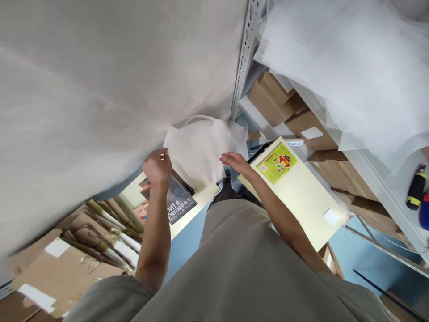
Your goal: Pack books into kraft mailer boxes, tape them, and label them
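Observation:
A crumpled white foam sheet or bag [199,150] lies in front of me, a looped edge at its top. At its left edge is my left hand [157,169], the fingers curled in; whether they pinch anything is hidden. My right hand [236,163] is on the other side, fingers stretched out and holding nothing I can see. Below my left hand, a dark book with white Chinese lettering [179,201] rests on a pale yellow surface [209,193], partly covered by my wrist. A bright green booklet [277,163] lies on a cream table [298,197] beside my right forearm.
A large white sheet [83,89] fills the upper left. Cardboard boxes [311,129] stand on the metal shelf at right, below white foam sheets [351,58]. A black and yellow tool [416,187] is at the far right. Flattened cartons [63,259] fill the lower left.

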`<move>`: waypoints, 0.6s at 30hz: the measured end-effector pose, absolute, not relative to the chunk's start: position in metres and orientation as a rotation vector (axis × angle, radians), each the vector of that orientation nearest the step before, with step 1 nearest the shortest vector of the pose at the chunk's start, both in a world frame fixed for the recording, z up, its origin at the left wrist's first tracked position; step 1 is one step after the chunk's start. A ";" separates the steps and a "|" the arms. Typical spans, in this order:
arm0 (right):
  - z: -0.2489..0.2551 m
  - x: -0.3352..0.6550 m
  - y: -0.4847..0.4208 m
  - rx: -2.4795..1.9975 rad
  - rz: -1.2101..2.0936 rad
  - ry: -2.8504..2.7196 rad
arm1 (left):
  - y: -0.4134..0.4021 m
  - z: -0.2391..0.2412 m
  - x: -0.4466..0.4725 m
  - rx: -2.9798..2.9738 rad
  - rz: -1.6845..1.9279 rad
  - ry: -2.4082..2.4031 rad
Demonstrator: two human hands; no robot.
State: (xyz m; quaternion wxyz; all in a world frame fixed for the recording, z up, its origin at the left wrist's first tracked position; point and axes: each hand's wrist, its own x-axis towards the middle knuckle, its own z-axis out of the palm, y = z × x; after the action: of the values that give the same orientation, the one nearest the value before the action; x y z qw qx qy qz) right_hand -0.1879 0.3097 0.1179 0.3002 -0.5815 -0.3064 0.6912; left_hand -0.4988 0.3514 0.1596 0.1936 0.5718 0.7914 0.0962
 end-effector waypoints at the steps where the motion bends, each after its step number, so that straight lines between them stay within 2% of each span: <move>1: 0.122 -0.193 0.311 -1.494 1.835 -0.872 | 0.350 0.171 -0.498 1.601 0.392 2.229; 5: 0.147 -0.217 0.317 -1.351 1.718 -1.174 | 0.342 0.223 -0.490 1.679 0.790 2.161; 9: 0.194 -0.243 0.325 -1.334 1.413 -1.488 | 0.337 0.258 -0.473 1.836 1.102 1.986; 14: 0.261 -0.266 0.336 -1.307 0.945 -1.775 | 0.332 0.270 -0.443 2.040 1.127 1.661; 18: 0.271 -0.251 0.347 -1.259 0.709 -1.812 | 0.337 0.262 -0.429 2.090 1.150 1.509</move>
State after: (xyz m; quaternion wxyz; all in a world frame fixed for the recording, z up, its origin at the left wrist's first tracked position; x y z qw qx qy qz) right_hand -0.2507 0.3472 0.2711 0.4005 -0.4977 -0.7165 0.2802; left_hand -0.4290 0.3369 0.2619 0.1584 0.7310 0.5279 0.4023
